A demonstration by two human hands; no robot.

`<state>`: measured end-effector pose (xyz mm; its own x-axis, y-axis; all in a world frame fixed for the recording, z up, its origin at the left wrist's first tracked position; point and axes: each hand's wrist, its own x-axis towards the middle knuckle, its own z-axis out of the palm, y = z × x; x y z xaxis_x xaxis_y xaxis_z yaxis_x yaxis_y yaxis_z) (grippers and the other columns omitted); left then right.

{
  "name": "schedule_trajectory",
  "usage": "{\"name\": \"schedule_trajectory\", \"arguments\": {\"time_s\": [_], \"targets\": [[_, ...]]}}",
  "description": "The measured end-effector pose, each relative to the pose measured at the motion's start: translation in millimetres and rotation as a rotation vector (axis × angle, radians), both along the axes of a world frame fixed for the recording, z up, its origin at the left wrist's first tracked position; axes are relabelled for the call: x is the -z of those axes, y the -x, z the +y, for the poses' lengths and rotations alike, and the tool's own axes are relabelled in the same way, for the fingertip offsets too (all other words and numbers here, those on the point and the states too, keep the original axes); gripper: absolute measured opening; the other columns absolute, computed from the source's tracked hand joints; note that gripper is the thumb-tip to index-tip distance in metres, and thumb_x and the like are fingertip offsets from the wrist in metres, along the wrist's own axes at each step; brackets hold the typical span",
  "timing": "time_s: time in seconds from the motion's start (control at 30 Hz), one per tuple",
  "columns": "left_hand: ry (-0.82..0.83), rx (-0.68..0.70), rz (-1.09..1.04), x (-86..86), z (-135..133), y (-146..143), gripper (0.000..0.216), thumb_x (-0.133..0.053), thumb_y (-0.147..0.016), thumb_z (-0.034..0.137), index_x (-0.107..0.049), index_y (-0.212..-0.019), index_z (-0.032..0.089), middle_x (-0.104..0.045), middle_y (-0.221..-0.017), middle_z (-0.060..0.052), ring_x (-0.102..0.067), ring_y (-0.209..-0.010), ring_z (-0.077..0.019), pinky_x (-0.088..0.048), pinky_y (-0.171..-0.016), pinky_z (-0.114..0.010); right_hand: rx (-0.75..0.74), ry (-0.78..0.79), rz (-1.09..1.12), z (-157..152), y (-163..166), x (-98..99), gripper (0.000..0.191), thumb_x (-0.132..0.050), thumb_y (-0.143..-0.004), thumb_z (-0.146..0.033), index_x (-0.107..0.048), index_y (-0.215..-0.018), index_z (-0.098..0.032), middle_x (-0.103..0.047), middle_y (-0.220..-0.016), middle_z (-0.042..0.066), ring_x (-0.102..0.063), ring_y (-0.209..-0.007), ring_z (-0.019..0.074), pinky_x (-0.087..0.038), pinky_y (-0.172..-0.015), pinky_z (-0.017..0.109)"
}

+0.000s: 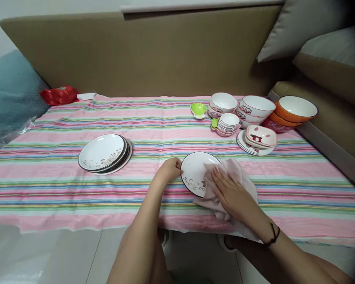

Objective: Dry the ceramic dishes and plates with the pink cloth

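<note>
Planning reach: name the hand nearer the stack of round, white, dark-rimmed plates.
Left: the left hand is right of the stack; the right hand, on pale pink cloth, is farther right.

Can pass freely over striped cloth [154, 126] between plate stack [100, 152] at left and green dish [198, 110] at right. Walled off along far side by backrest [154, 59]. Can circle plate stack on all sides; blocked at far left corner by red package [60, 95]. Hemmed in at right by white bowls [224, 104], orange bowls [297, 115] and rectangular dish [262, 136], set close with narrow gaps. Obstructed at near middle by both hands [172, 169] [227, 193] on near plate [193, 167] and pale cloth [242, 177].
</note>
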<state>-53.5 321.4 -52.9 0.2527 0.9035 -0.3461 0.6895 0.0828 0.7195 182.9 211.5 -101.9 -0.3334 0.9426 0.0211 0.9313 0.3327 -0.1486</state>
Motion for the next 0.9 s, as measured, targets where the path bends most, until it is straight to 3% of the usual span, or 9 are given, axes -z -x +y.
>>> {"name": "schedule_trajectory", "arguments": {"time_s": [0.13, 0.3, 0.5, 0.73, 0.9], "targets": [[-0.006, 0.014, -0.002, -0.9, -0.1, -1.5, 0.014, -0.060, -0.064, 0.005, -0.057, -0.070, 0.017, -0.058, -0.068, 0.003, -0.053, -0.064, -0.0127, -0.040, -0.060, -0.023, 0.116, -0.042, -0.008, 19.4, 4.4, -1.7, 0.058, -0.028, -0.099, -0.036, -0.033, -0.147, -0.004, -0.029, -0.155, 0.016, -0.023, -0.145, 0.0285, -0.025, -0.116, 0.050], [-0.020, 0.036, 0.030, -1.6, 1.1, -3.3, 0.014, -0.058, -0.064, 0.006, -0.059, -0.072, 0.017, -0.058, -0.067, 0.003, -0.053, -0.065, -0.0136, -0.039, -0.061, -0.025, 0.178, -0.078, 0.063, 49.3, 37.2, -2.7, 0.059, -0.031, -0.098, -0.035, -0.031, -0.148, -0.004, -0.025, -0.156, 0.017, -0.017, -0.146, 0.0313, -0.021, -0.117, 0.052], [-0.026, 0.083, 0.085, -7.0, 0.8, -4.9, 0.012, -0.056, -0.064, 0.006, -0.057, -0.068, 0.017, -0.059, -0.066, 0.001, -0.054, -0.066, -0.0149, -0.039, -0.060, -0.024, -0.119, -0.044, 0.142, 52.5, 70.9, -14.7, 0.056, -0.030, -0.099, -0.032, -0.030, -0.149, -0.008, -0.024, -0.157, 0.012, -0.020, -0.146, 0.0242, -0.022, -0.119, 0.043], [-0.009, 0.082, 0.095, -9.1, -0.6, -6.7, 0.022, -0.055, -0.062, 0.005, -0.062, -0.079, 0.016, -0.066, -0.077, -0.003, -0.057, -0.073, -0.0166, -0.042, -0.065, -0.024, -0.425, 0.145, 0.221, 13.7, 37.1, -35.2, 0.049, -0.031, -0.100, -0.027, -0.030, -0.149, -0.025, -0.033, -0.154, -0.001, -0.027, -0.144, 0.0185, -0.029, -0.118, 0.042], [0.020, 0.059, 0.082, -6.1, 1.8, -4.8, 0.022, -0.058, -0.060, 0.007, -0.061, -0.078, 0.018, -0.065, -0.078, -0.002, -0.058, -0.073, -0.0166, -0.044, -0.065, -0.024, -0.207, 0.136, 0.217, -8.4, 3.9, -20.9, 0.047, -0.028, -0.101, -0.032, -0.035, -0.147, -0.025, -0.040, -0.150, 0.001, -0.035, -0.140, 0.0209, -0.035, -0.114, 0.047]]}}
